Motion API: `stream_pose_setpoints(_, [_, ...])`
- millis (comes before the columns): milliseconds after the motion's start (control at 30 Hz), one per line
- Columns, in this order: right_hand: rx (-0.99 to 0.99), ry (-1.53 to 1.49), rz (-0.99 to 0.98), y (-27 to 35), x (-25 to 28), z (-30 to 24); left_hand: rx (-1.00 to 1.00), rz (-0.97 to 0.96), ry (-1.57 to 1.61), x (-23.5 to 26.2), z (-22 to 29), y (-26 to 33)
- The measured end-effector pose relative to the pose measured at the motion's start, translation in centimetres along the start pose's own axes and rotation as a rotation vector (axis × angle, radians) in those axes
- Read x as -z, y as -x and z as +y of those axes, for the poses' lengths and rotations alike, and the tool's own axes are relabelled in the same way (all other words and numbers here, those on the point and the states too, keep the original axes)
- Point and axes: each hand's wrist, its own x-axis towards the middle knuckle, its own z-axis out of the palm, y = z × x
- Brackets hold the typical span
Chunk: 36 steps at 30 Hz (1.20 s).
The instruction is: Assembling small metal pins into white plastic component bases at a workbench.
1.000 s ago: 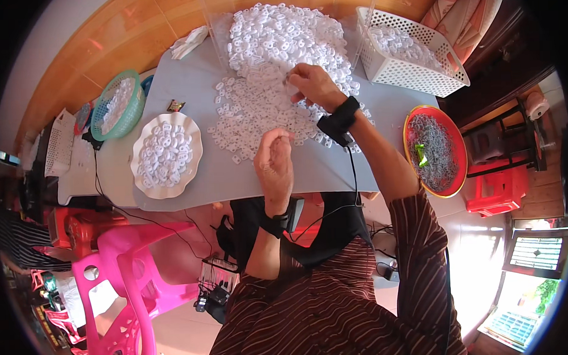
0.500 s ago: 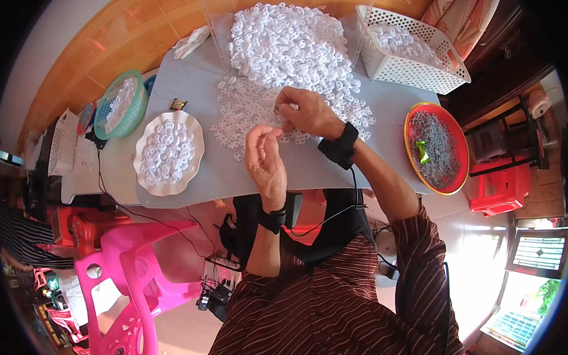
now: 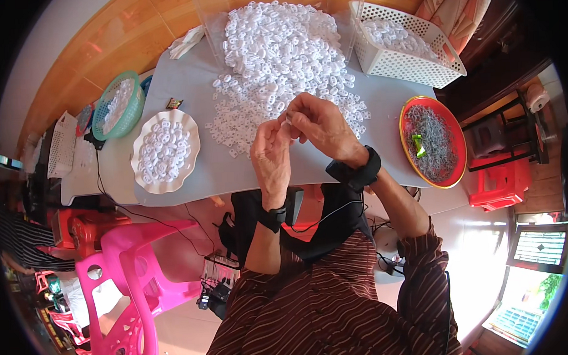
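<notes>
My left hand (image 3: 272,162) and my right hand (image 3: 326,129) meet fingertip to fingertip over the near side of the table. Pinched between them is a small white plastic piece (image 3: 286,123), partly covered by the fingers. Just beyond the hands rises a big heap of white oval plastic pieces with holes (image 3: 279,43). Flatter, paler small pieces (image 3: 229,123) spread over the table at the heap's near left. To the left, a wavy-rimmed white plate (image 3: 195,146) carries many white oval pieces. A red bowl with a yellow rim (image 3: 463,152) at the right holds thin grey metal bits and a green wrapper.
A white perforated basket (image 3: 412,76) of white pieces stands at the back right of the grey table (image 3: 218,180). At the far left is a green basket (image 3: 131,111). A small wrapped packet (image 3: 174,103) lies behind the plate. A pink plastic chair (image 3: 127,245) is at lower left.
My right hand has drawn back from the scattered pieces toward me and joined my left fingertips, where a white piece now shows. The left hand has shifted slightly right.
</notes>
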Motion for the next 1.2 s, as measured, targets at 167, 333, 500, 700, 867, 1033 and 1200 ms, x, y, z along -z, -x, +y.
stream_pose_setpoints(167, [0.058,-0.455,0.193,1.7,-0.4,0.4,0.012,0.024,0.05,-0.5,0.3,0.3])
stream_pose_setpoints(333, [0.063,-0.518,0.334,3.1,0.1,1.5,-0.162,0.029,-0.142,-0.9,0.4,0.9])
stream_pose_setpoints(500, [0.097,-0.537,0.325,3.9,-0.6,1.5,-0.28,-0.036,-0.241,-1.2,0.3,1.3])
stream_pose_setpoints(700, [0.12,-0.616,0.348,3.6,-0.8,1.9,-0.046,-0.079,-0.257,-2.0,1.6,2.0])
stream_pose_setpoints(867, [0.086,-0.594,0.39,3.3,-1.1,1.7,0.152,-0.064,0.113,-1.4,0.5,1.2])
stream_pose_setpoints(1033, [0.097,-0.397,0.361,4.6,-1.1,2.9,0.288,-0.054,0.303,-0.8,0.7,0.8])
stream_pose_setpoints(1200, [0.116,-0.348,0.294,5.1,-1.4,2.5,0.256,-0.135,0.249,-0.5,0.7,0.7])
